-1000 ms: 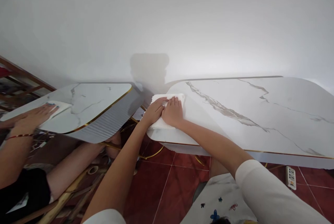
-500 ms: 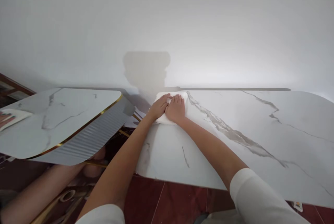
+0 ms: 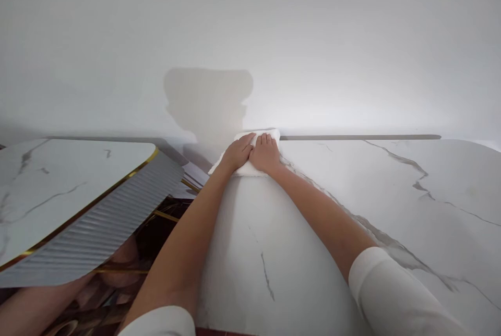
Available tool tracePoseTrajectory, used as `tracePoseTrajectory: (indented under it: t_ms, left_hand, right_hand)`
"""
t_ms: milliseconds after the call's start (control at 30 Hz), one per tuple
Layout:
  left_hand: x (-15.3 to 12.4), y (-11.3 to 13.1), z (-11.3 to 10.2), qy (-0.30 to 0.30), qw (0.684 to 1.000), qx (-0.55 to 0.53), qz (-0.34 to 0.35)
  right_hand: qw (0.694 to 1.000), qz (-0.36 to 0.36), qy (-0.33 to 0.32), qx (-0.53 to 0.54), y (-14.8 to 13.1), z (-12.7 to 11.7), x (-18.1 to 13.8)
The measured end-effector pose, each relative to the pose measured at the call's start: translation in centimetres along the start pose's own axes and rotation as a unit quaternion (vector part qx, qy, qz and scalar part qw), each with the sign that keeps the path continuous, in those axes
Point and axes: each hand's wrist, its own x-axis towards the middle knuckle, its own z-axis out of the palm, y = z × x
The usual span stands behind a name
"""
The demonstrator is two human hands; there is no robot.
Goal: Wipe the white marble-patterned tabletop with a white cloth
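Note:
A folded white cloth (image 3: 250, 169) lies at the far edge of a white marble-patterned tabletop (image 3: 352, 179), close to the wall. My left hand (image 3: 238, 153) rests on the cloth with its fingers stretched toward the wall. Right beside it, my right hand (image 3: 264, 152) presses flat on the same cloth, fingers side by side and pointing away from me. The thumbs nearly touch. Neither hand is wrapped round the cloth, and part of it sticks out past my left wrist.
To the left stands another marble-patterned top (image 3: 70, 184) with a gold trim and a ribbed grey side (image 3: 102, 226). Below it, another person's arm (image 3: 43, 304) shows. A white wall (image 3: 332, 54) rises behind both tops, and my shadow falls on it.
My hands and the cloth have shifted slightly toward the wall. The view has moved closer and to the right; the other person's hand on a cloth at far left is out of sight.

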Motion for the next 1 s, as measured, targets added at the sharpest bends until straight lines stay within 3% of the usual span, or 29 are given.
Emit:
tracePoseTrajectory:
  t_ms: [233,433,700,1000]
  left_hand:
    - [1.6,3.1,0.9,0.013,0.999,0.033,0.026]
    - [1.1,4.2,1.0,0.009,0.997,0.031,0.073]
    - [-1.2,5.0,0.6,-0.006,0.994,0.030,0.108]
    - [-5.8,6.1,-0.8,-0.016,0.992,0.003,0.125]
  right_hand:
    - [0.999,0.027,-0.025,-0.010,2.5,-1.7,-0.1]
    - [0.998,0.035,-0.007,-0.043,2.6,-2.2,-1.4]
    - [0.998,0.038,0.002,-0.053,1.9,-2.6,-4.0]
    - [0.998,0.044,0.010,-0.054,-0.3,-3.2,-8.6]
